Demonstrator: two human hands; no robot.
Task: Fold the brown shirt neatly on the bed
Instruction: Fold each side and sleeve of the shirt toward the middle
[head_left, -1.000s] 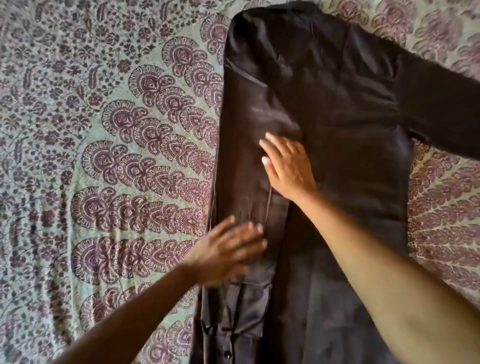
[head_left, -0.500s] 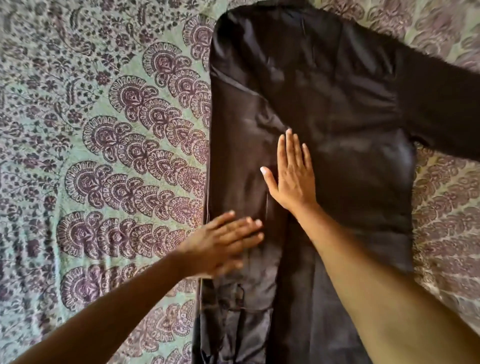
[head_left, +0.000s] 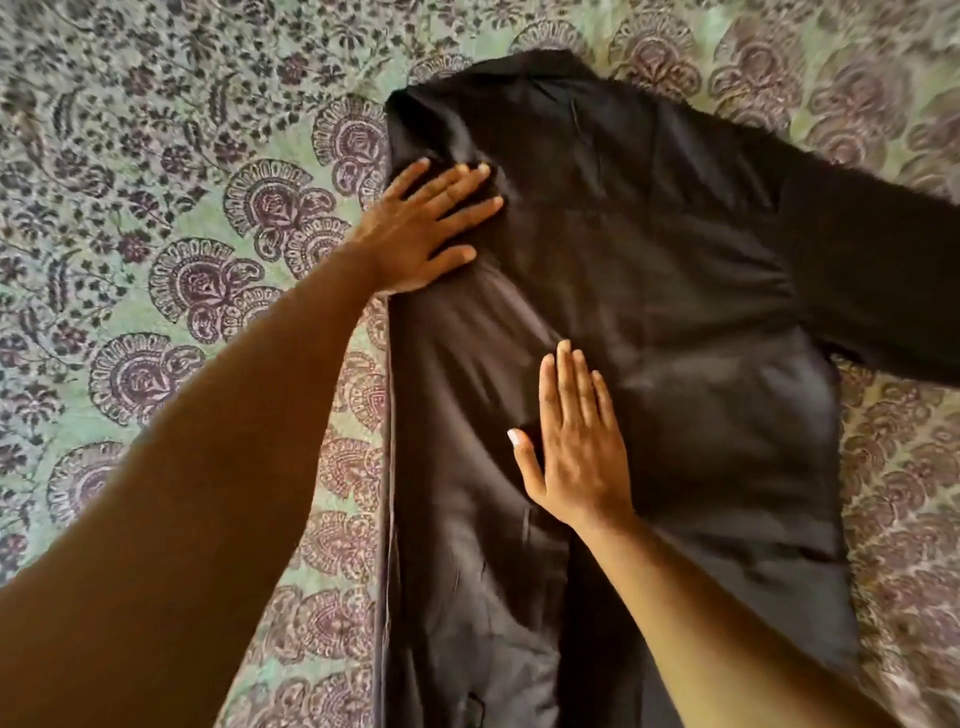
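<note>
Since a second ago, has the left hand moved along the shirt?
Yes. The left hand slid up the brown shirt toward its shoulder, away from the hem.

A green bedspread (head_left: 156, 218) (purple paisley and floral print) fills the view in soft light

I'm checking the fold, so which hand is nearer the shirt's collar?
Left. The left hand lies flat on the shirt by the folded shoulder, just below the collar. The right hand lies flat lower down, mid-body.
</note>
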